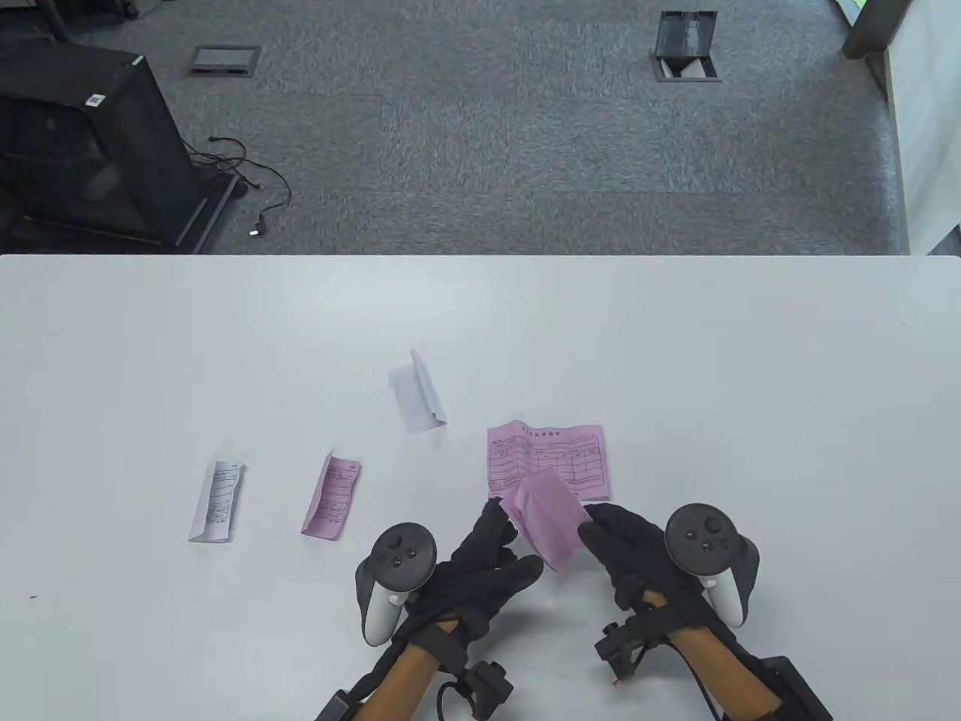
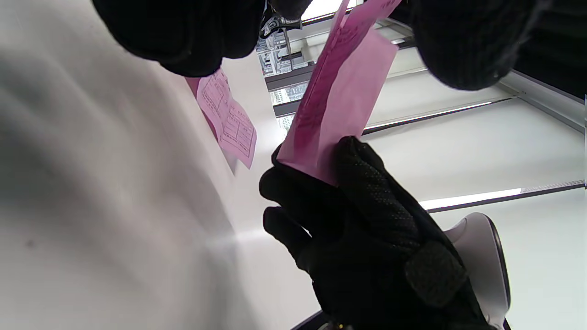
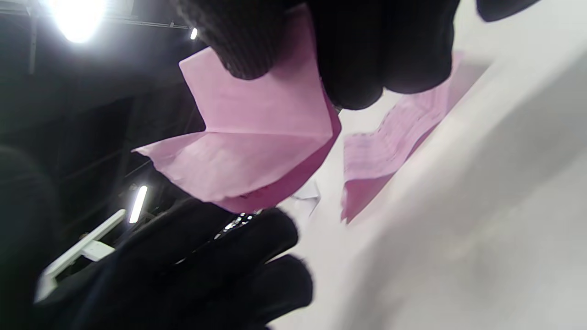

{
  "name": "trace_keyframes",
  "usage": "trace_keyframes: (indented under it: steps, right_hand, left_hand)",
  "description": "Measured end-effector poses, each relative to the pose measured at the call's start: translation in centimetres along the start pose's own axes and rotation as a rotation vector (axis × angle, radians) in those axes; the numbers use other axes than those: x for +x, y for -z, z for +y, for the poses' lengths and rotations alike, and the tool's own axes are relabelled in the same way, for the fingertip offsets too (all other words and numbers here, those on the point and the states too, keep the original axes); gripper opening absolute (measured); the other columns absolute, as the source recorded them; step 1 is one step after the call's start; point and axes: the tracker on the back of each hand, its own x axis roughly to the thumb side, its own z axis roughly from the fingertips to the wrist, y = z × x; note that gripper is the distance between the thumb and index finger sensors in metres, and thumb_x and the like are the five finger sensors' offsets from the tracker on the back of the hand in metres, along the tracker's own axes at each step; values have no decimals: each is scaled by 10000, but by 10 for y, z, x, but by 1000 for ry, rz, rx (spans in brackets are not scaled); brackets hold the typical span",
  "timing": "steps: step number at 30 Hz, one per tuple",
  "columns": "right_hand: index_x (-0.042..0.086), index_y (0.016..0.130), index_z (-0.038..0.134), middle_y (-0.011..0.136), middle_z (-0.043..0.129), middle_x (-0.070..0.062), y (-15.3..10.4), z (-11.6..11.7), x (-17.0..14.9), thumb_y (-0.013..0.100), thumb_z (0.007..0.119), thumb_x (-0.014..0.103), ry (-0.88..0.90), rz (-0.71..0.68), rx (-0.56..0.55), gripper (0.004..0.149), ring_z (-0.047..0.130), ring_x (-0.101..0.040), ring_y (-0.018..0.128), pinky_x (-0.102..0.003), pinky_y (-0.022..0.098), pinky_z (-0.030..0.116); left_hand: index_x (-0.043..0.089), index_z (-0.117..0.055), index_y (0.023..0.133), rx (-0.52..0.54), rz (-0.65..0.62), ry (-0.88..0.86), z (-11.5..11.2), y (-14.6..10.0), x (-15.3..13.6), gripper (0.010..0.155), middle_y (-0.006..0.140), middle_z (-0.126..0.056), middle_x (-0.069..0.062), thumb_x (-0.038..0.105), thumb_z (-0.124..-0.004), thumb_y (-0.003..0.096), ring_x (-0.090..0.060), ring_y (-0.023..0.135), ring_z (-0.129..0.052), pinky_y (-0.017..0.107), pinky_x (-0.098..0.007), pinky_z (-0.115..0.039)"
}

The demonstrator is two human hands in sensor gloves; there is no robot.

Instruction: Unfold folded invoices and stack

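Both hands (image 1: 495,559) pinch a pink slip (image 1: 544,522); wrist views show its fold.

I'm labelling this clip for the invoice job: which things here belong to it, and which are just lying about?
Part of the job:
- held pink invoice, pinched by left hand and right hand
- unfolded pink invoice
- folded pink invoice
- two folded white invoices

Lying about:
- black cabinet
- loose cable
- floor boxes

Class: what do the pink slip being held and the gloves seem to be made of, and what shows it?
Held pink slip: thin matte paper, seemingly; sharp creases, print showing through. Gloves, e.g. on the right hand: black knit fabric, probably; ribbed weave, with raised grip dots in the left wrist view.
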Motion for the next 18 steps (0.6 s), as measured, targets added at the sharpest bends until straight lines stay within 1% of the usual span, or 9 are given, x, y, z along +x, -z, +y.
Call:
trace_keyframes:
  steps: [3,4,5,8,10,12,14,16,18]
  right_hand:
    - [212,880,779,905,834,-87,-2,7,-3,525,714,383,40,-5,28,399,798,-387,830,-692,651,503]
    - [214,878,780,905,834,-86,-2,8,-3,524,714,382,46,1,34,398,800,-386,829,-692,649,505]
    - [215,879,779,905,833,-87,-2,10,-6,524,714,382,76,6,61,398,798,-386,831,-691,651,503]
    - [210,881,777,905,833,-90,-2,14,-8,526,713,380,143,31,108,398,798,-388,828,-692,650,502]
    - [211,879,779,903,834,-88,-2,14,-8,525,714,380,155,35,113,397,798,-389,828,-691,650,503]
    - [210,880,777,903,834,-88,-1,12,-9,525,713,381,145,38,106,399,799,-388,826,-689,651,504]
    - [207,896,760,912,822,-96,0,9,-10,524,716,390,137,51,84,417,791,-393,830,-687,650,504]
    - [194,956,690,945,775,-110,-3,4,-7,525,713,423,119,35,37,489,755,-403,850,-677,654,501]
    - [182,989,637,955,745,-113,-8,-1,2,526,708,443,84,-34,-40,536,739,-399,849,-661,657,506]
  left_hand:
    - [143,-550,1117,18,8,-43,2,2,-8,779,1101,-650,-256,519,-838,499,-489,919,-683,615,-537,-680]
    - [157,-592,1100,34,7,-61,3,3,-10,719,1090,-673,-248,494,-834,512,-482,910,-699,609,-530,-689]
    - [175,-643,1077,73,11,-87,4,2,-12,638,1069,-711,-237,449,-827,530,-470,892,-728,597,-520,-703]
    - [199,-750,1004,114,7,-101,6,4,-14,485,1007,-811,-189,381,-797,556,-425,845,-803,566,-488,-745]
    - [183,-801,956,148,7,-115,8,4,-14,442,941,-879,-163,373,-797,556,-394,796,-855,539,-472,-770]
    - [161,-832,915,176,4,-113,9,2,-13,431,861,-936,-142,381,-812,544,-354,738,-902,508,-453,-794]
    - [162,-845,892,220,2,-66,11,0,-10,422,824,-958,-130,388,-821,536,-330,712,-922,491,-439,-807]
    - [165,-854,873,262,25,-11,13,-1,-8,413,801,-967,-124,389,-837,527,-321,697,-929,484,-432,-810]
    - [172,-854,861,316,46,70,14,-2,-7,407,786,-967,-118,391,-850,518,-312,686,-930,480,-426,-810]
